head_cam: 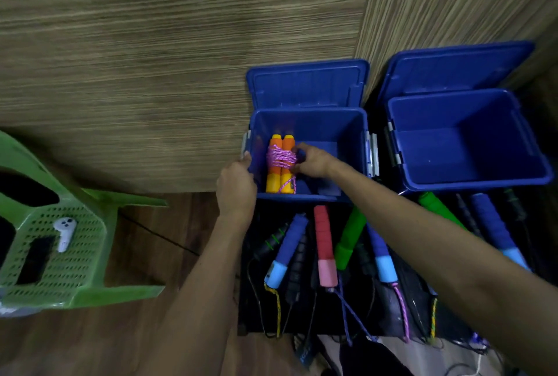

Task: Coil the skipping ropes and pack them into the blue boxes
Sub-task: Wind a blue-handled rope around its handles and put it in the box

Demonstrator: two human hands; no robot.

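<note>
The coiled orange-handled skipping rope [280, 164] lies inside the left blue box [347, 131], against its left wall. The right hand [311, 161] pinches the pink cord; the left hand [237, 185] grips the box's left rim. The right blue box [465, 140] stands open beside it

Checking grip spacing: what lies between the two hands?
In the head view, the box's left wall and the coiled orange-handled rope lie between left hand and right hand.

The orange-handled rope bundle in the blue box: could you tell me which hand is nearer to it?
The right hand is nearer, its fingers at the orange-handled rope bundle. The left hand grips the blue box at its left rim.
</note>
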